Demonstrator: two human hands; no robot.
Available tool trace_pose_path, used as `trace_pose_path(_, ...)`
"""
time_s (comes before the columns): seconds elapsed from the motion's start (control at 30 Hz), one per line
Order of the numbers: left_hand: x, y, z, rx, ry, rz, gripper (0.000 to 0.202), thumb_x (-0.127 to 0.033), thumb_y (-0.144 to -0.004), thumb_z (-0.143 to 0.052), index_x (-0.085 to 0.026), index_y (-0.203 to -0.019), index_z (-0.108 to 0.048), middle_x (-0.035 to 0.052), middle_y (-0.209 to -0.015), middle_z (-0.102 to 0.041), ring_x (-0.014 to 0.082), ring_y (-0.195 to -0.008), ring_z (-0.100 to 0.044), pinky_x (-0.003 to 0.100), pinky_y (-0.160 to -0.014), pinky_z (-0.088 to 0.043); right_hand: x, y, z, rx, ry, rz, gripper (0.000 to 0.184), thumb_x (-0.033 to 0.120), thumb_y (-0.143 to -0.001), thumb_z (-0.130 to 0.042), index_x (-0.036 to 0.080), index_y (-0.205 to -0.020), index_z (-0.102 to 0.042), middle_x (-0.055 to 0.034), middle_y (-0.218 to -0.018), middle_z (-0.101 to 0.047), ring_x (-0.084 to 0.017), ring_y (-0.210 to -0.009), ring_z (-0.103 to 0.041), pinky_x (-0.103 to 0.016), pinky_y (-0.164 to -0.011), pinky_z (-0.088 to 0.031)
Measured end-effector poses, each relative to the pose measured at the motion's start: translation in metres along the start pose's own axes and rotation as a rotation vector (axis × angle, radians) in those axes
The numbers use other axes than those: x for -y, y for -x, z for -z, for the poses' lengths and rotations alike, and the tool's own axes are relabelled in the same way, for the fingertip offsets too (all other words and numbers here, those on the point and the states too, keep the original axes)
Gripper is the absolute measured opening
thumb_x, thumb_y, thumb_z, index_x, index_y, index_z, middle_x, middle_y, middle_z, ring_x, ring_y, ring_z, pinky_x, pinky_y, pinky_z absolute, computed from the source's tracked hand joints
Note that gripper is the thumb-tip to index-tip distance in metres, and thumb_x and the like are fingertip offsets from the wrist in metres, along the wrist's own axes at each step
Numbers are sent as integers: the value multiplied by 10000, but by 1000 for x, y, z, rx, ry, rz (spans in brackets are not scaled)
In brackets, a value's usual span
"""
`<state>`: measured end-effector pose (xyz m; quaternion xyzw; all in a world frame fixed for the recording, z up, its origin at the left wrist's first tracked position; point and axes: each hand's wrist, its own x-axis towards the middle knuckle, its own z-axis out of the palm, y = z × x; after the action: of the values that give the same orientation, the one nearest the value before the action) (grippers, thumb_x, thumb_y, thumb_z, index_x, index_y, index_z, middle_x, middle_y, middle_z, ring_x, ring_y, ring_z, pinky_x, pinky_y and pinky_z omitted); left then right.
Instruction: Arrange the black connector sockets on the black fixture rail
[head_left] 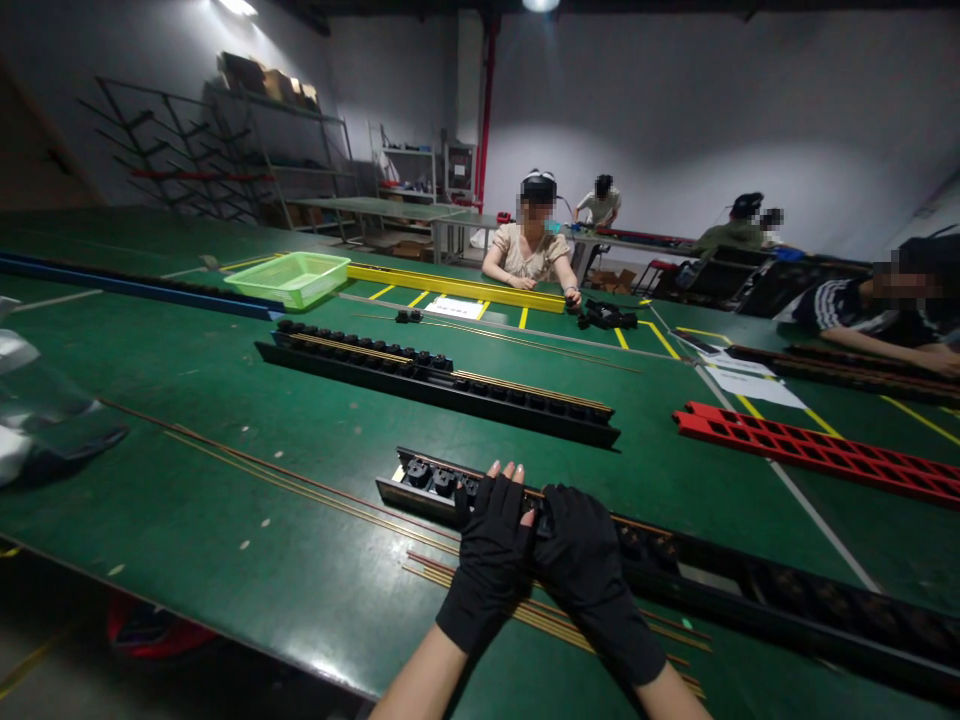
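Both hands wear black gloves; bare fingertips show on the left one. My left hand [493,535] lies over a long black channel rail [750,595], fingers stretched out across it, touching its top. Right beside it, my right hand [589,555] bends its fingers down into the rail; its fingertips are hidden. Black block-shaped parts with round tops [444,482] sit in a row inside the rail's left end. A thin copper-coloured rod [637,522] runs along the rail by my right hand. Several brass-coloured rods [559,622] lie on the table, partly under my wrists.
Beyond is another black rail [450,390] with blocks and rods. A green basket [296,280], yellow rail [465,287], blue rail [150,285] and red rail [817,450] rest on the green table [187,500]. Long thin rods [285,480] lie at left. Co-workers sit opposite and at right.
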<state>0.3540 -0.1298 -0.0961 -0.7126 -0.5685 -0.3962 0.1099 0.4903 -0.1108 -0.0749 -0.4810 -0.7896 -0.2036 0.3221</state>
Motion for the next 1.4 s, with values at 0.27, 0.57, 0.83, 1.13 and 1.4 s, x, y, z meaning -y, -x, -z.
trace_pose_path(0.27,-9,-3,-1,100,36,-84,528,-230,-939,-423,-130,-1454,-358,110,-1456,-463,260,-1424,-293,466,-1162,-245,1,-2,1,16,-47,-15,266,186,-745,-446,123,-925,-632,-101,-839,-632,-217,-789,-509,-335,-775,-387)
trace_pose_path(0.57,-14,0,-4,133,77,-71,573,-225,-925,-434,-145,-1478,-309,110,-1489,-414,273,-1445,-240,513,-1153,-275,-5,5,-3,46,-66,6,258,162,-802,-445,126,-986,-622,-104,-918,-644,-217,-834,-518,-342,-807,-393)
trace_pose_path(0.83,-16,5,-18,105,74,-114,580,-222,-936,-417,-86,-1480,-270,143,-1451,-461,236,-1419,-308,443,-1122,-366,-10,10,-7,69,-65,9,281,167,-815,-460,107,-1032,-628,-116,-943,-648,-218,-865,-535,-351,-828,-424)
trace_pose_path(1.13,-20,4,-11,80,-6,-125,551,-214,-924,-417,-91,-1456,-338,115,-1452,-467,246,-1416,-308,472,-1187,-190,-2,13,0,91,175,-12,523,178,-883,-343,40,-1380,-425,-199,-1424,-462,-316,-1356,-340,-535,-1098,-242)
trace_pose_path(1.4,-24,4,-8,65,-17,-82,534,-199,-925,-388,-121,-1452,-357,87,-1446,-480,220,-1406,-323,440,-1204,-49,-4,26,-4,46,204,3,517,189,-894,-403,52,-1392,-415,-186,-1308,-574,-306,-1238,-462,-507,-1072,-316)
